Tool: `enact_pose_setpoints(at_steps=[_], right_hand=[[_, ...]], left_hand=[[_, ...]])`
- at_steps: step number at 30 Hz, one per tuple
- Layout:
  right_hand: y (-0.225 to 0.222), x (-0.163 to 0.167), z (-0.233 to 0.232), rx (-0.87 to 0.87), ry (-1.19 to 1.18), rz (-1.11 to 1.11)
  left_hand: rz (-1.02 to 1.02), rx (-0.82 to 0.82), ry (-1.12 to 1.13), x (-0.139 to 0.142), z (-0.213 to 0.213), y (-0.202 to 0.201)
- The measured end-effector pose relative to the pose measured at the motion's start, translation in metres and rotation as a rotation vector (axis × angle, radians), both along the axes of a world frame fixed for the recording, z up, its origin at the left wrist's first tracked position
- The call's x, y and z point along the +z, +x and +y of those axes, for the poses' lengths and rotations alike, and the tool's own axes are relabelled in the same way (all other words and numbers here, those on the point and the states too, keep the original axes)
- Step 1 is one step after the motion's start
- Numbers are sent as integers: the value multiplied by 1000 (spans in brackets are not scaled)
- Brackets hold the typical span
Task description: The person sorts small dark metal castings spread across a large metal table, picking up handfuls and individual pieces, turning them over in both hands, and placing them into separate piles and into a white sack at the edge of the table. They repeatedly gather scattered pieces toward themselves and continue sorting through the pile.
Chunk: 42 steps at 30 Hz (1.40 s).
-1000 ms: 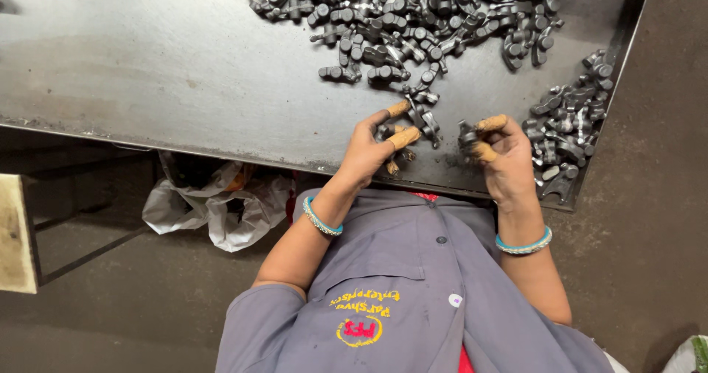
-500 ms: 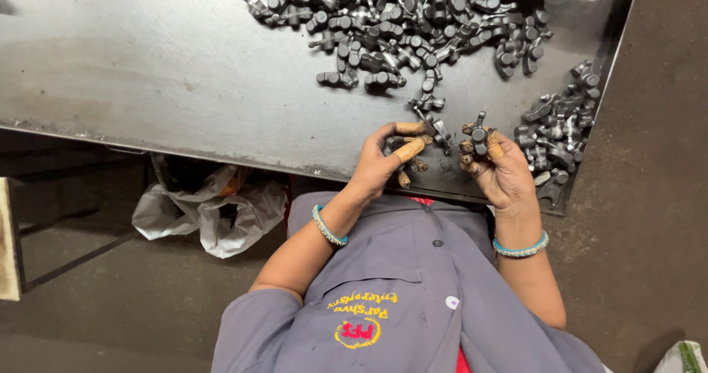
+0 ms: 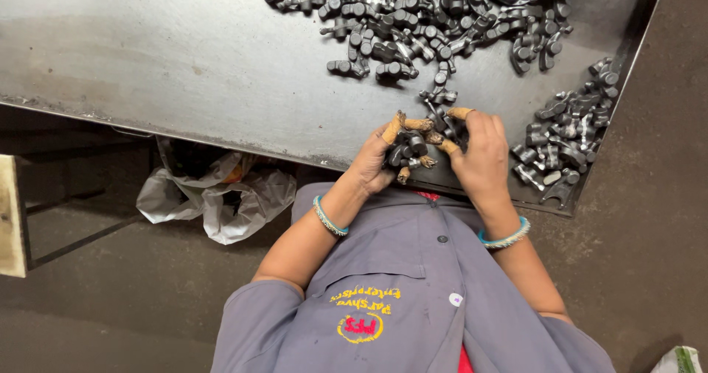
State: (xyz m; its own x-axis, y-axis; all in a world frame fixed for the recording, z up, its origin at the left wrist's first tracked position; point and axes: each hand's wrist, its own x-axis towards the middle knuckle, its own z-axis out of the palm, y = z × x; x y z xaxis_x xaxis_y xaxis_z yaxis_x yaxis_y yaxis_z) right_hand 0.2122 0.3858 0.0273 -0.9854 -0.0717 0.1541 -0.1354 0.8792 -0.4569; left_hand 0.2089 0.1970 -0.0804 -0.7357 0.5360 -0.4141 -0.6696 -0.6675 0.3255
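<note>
Holding: small dark forged metal parts (image 3: 410, 150), centre of frame, near table edge.
Left hand (image 3: 383, 155): curled round those parts.
Right hand (image 3: 479, 152): fingers closed on same cluster.
Table: grey steel sheet table (image 3: 184, 56).
Heaps: large pile of dark parts (image 3: 428, 19) upper centre; smaller pile (image 3: 568, 133) right.
Floor: crumpled white plastic bag (image 3: 221, 196) lower left.

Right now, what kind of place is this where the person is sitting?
Probably a small metal-parts workshop or factory. A big steel table holds heaps of small dark metal parts, and the person wears a grey work shirt. The left hand and right hand, fingertips stained orange, hold a few parts together.
</note>
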Motion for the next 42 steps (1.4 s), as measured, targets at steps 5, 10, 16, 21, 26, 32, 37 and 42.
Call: enact_pose_setpoints(at_steps=[5,10,16,21,26,32,37,42], right_hand=[[7,-25,16,-225,-354,-220],[18,-44,48,-113,-1282,-280],[25,-50,56,-129,-1532,-254],[23,-49,58,-225,-1596,-304],[24,-48,58,-281,-1545,-340],[14,-31,45,-67,-1346,-295],[-22,-10,27,-30,-574,-137],[-51,-17,4,94,-148,66]], left_hand=[[-36,4,75,-5,1,7],[27,-65,237,0,-2,6],[108,-96,220,-1,-4,4],[106,-135,184,10,-5,1],[137,-170,170,27,-6,-5],[162,-192,129,32,-4,-5],[144,-226,202,25,-6,-6],[207,-194,248,16,-7,-4]])
